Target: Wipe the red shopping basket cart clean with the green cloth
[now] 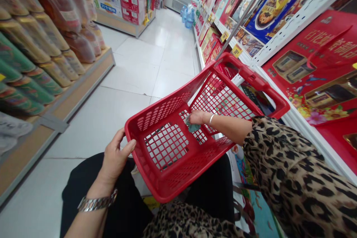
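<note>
A red plastic shopping basket (156, 117) rests tilted on my lap, its open side facing me. My left hand (115, 156) grips the basket's near left rim, thumb over the edge. My right hand (196, 118) reaches inside the basket and is closed on a small grey-green cloth (192, 126), pressed against the mesh bottom. A silver watch is on my left wrist and a bracelet on my right. The basket's red handle (259, 81) sticks out to the right.
Shelves of red gift boxes (315, 67) and biscuit tins line the right side. Large oil bottles (55, 41) stand on a low wooden shelf at the left. A white tiled aisle (147, 63) runs ahead to stacked cartons and water bottles.
</note>
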A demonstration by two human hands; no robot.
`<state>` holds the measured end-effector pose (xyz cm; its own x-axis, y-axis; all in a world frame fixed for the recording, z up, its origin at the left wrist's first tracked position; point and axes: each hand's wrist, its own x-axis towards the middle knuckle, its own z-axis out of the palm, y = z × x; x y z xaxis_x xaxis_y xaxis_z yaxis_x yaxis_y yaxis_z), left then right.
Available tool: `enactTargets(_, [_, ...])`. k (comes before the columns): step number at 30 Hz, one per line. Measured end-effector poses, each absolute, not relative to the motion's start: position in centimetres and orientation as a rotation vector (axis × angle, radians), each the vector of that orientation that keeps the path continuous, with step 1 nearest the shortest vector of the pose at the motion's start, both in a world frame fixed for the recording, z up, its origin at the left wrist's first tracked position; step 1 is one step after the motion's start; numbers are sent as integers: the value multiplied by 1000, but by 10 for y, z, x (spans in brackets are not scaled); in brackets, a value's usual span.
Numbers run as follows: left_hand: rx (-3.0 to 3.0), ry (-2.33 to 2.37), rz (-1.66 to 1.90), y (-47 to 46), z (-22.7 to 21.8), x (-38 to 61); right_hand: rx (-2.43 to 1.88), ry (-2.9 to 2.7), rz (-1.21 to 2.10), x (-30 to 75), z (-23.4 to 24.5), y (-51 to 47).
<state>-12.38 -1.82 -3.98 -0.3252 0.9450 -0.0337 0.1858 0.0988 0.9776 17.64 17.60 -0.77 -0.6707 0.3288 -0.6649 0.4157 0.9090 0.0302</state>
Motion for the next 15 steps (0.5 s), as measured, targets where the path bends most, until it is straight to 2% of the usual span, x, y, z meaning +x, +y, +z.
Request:
enactTargets(9, [1127,1613,1281,-15,-34,-121,705,2282,-21,163,21,184])
enactTargets(15, [1107,1604,1297,-14,-34,-122,343,2501,-344,108,17,119])
